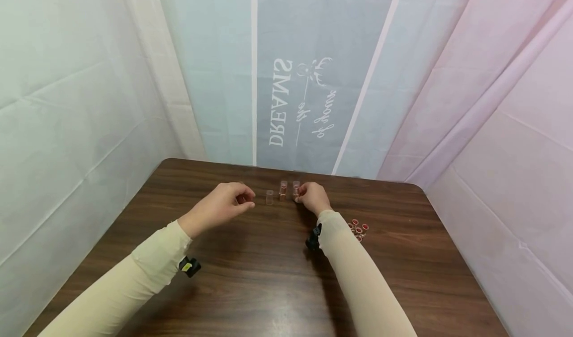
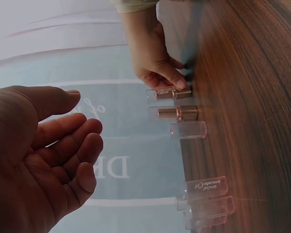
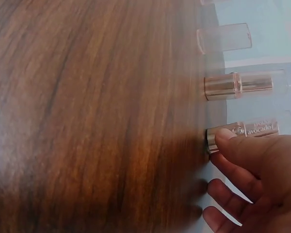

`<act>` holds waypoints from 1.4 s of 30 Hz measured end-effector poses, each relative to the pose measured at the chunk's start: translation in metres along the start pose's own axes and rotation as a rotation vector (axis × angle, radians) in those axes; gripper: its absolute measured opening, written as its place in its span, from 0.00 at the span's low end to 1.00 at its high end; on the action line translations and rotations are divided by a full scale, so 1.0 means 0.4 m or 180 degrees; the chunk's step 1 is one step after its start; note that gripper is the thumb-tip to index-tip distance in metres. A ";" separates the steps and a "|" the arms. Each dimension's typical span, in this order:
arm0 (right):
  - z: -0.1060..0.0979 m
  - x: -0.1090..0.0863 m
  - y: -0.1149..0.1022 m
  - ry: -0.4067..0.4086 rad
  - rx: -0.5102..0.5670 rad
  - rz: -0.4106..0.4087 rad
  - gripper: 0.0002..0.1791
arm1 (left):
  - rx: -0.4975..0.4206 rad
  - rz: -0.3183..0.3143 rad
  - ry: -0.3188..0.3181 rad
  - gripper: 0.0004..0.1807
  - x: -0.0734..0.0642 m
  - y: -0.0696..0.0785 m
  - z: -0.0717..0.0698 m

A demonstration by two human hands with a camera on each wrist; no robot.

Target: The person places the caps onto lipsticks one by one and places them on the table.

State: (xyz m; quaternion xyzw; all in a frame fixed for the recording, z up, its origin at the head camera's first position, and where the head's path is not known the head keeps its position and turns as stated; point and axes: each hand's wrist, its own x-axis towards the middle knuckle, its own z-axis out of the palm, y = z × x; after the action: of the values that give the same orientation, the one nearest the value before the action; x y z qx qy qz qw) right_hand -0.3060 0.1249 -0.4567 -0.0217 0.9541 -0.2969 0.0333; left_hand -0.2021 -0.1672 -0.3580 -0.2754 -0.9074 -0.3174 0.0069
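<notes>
My right hand [image 1: 314, 197] pinches the base of a rose-gold lipstick [image 3: 252, 130] between thumb and forefinger. This lipstick stands upright on the table under a clear cap with lettering. Beside it is a second capped lipstick [image 1: 283, 191], also upright and untouched. An upright clear cap [image 1: 269, 198] comes after it in the row, nearest to my left hand [image 1: 221, 203]. That hand hovers over the table with loosely bent fingers and nothing in it. More clear caps [image 2: 208, 208] show in the left wrist view; the left hand hides most of them in the head view.
To the right, partly behind the right sleeve, several lipstick bases [image 1: 358, 230] with red tops stand in a cluster. The dark wooden table [image 1: 259, 277] ends at a printed curtain [image 1: 304, 78] at the back. White fabric [image 1: 67, 103] hangs on both sides.
</notes>
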 end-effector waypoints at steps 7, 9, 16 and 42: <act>0.000 -0.003 0.002 -0.0001 -0.0164 -0.0031 0.08 | 0.0029 0.0041 -0.0004 0.08 -0.002 -0.004 0.008; -0.001 -0.003 -0.002 -0.0036 -0.0188 -0.0030 0.09 | 0.0038 0.0011 -0.0033 0.08 -0.004 -0.006 0.008; -0.020 -0.001 -0.028 -0.0153 -0.0261 0.0016 0.10 | 0.0054 -0.0119 -0.0084 0.09 -0.011 -0.014 0.008; -0.319 -0.186 -0.136 0.0647 -0.0968 -0.1047 0.14 | 0.0443 -0.0582 0.0165 0.09 -0.062 -0.143 0.036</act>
State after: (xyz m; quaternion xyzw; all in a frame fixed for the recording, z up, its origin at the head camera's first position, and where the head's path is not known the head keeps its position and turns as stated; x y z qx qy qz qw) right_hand -0.2403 0.1568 -0.3173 -0.1514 0.9699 -0.1520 -0.1152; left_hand -0.2077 -0.2081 -0.4070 -0.1820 -0.9481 -0.2600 0.0205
